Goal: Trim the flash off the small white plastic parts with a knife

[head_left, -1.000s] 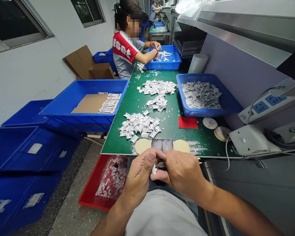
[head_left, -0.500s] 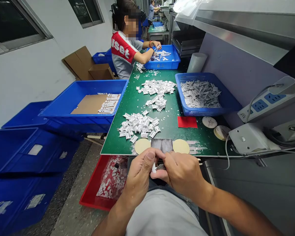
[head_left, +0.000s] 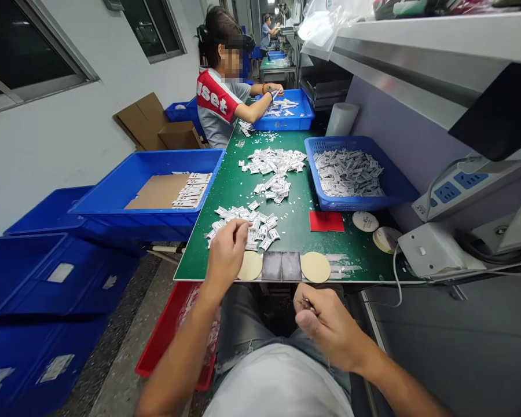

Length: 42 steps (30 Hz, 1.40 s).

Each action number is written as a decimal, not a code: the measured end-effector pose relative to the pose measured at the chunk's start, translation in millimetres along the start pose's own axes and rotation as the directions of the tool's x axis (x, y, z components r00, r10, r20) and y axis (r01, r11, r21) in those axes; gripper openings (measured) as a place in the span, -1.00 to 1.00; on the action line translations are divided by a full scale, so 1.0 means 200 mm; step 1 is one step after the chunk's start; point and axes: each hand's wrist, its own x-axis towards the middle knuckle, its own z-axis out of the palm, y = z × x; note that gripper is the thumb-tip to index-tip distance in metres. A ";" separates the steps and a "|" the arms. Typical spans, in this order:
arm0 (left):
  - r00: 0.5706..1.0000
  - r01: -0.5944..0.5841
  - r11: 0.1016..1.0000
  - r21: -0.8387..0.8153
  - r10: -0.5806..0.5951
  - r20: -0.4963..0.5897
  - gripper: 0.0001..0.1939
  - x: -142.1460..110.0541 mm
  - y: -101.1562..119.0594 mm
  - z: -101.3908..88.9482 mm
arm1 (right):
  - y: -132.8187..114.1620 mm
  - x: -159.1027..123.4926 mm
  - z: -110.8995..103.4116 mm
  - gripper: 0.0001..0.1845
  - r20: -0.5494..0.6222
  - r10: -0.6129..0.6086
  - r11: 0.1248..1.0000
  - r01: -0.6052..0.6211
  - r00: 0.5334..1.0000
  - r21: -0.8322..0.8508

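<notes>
My left hand reaches over the near pile of small white plastic pieces. Its thumb and fingers are drawn together, and whatever may be between them is hidden. Above my lap, just off the table's front edge, my right hand is closed around a small metal tool; only a short bit of it shows. Between the hands, along the edge, lie two cream round pads with dark grey square pads between them.
More white pieces lie farther up the green table. At right stand a blue basket of white parts, a red square and a power strip. A red bin sits below; a co-worker works beyond. Blue crates flank the left.
My hands were together working on a white piece over my lap. They have separated: the left moved up and left to the near pile, the right drew slightly down and right. The view tilted upward.
</notes>
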 end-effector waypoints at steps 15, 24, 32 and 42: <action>0.989 0.043 0.990 0.135 -0.062 0.137 -0.64 0.82 -0.03 0.39 | 0.66 -0.35 -0.04 -0.50 0.189 0.309 0.429 -0.314 0.932 0.847; 0.983 0.134 0.908 -0.397 -0.070 0.171 -0.70 0.49 0.03 0.23 | 0.45 -0.27 -0.03 -0.60 0.010 0.425 0.602 -0.291 0.905 0.744; 0.952 0.296 0.428 -0.854 -0.209 0.225 -0.72 -0.23 0.13 0.01 | 0.02 -0.02 -0.04 -0.63 -0.140 -0.076 0.972 0.043 0.987 -0.232; 0.905 0.419 0.305 -0.855 -0.218 0.365 -0.81 -0.39 0.15 -0.07 | -0.09 0.16 0.05 -0.34 -0.060 -0.500 0.557 0.268 0.864 -0.786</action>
